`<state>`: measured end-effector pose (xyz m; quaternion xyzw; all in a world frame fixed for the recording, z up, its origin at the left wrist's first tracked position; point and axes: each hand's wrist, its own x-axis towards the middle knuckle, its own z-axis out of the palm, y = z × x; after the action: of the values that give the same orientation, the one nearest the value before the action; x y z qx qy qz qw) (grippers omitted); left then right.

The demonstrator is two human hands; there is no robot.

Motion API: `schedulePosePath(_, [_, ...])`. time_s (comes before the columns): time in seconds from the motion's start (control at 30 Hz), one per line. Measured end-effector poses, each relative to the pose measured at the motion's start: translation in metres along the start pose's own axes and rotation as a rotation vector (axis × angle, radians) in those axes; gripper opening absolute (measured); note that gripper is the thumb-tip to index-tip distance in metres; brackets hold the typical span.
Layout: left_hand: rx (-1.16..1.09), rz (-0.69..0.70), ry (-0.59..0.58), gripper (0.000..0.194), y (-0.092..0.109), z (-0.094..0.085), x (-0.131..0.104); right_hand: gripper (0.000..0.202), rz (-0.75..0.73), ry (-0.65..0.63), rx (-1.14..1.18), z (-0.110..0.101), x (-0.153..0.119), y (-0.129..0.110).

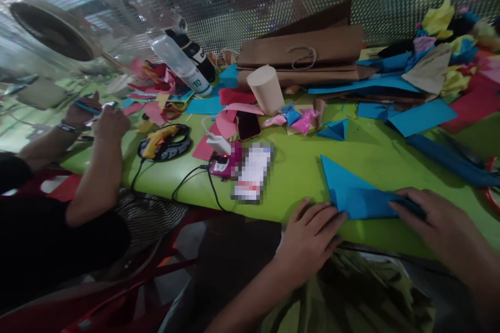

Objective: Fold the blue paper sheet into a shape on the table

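The left hand (312, 237) is lying nearest, fingers flat and spread, its tips pressing the near left corner of a folded blue paper (353, 192) at the front edge of the green counter (297, 177). The right hand (437, 223) is resting open across the paper's right end, palm down, clamped on nothing, only holding the sheet flat. It looks as though a fold is being creased; the next move probably calls for running the fingers along the edge while the other hand is keeping the sheet from sliding.

Further back the counter is carrying a smaller blue folded piece (335, 130), a paper cup (266, 88), brown paper bags (304, 49), a glue gun (162, 140) and coloured scraps. At left another person's hands (97, 117) are working. Perforated metal mesh is closing off the room behind.
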<state>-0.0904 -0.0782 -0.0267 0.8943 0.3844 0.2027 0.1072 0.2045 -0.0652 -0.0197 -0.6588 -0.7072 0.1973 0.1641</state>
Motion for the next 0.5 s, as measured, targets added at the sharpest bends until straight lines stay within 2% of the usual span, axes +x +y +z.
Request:
schedulePosePath(0.17, [0.093, -0.059, -0.053, 0.043, 0.008, -0.008, 0.004, 0.037, -0.066, 0.046, -0.059, 0.005, 0.001, -0.001])
schedulePosePath(0.23, [0.136, -0.015, -0.083, 0.044, 0.014, -0.011, 0.013, 0.035, -0.074, 0.064, -0.082, 0.007, 0.001, -0.004])
schedulePosePath(0.33, [0.142, 0.113, -0.194, 0.056, 0.021, -0.012, 0.031, 0.030, -0.070, 0.079, -0.091, 0.007, 0.003, -0.009])
schedulePosePath(0.43, [0.129, 0.156, -0.277, 0.066, 0.021, -0.005, 0.045, 0.024, -0.044, 0.107, 0.025, 0.004, 0.001, -0.012])
schedulePosePath(0.5, [0.121, 0.140, -0.309, 0.068, 0.019, -0.001, 0.048, 0.032, -0.002, 0.189, 0.141, 0.001, -0.007, -0.010])
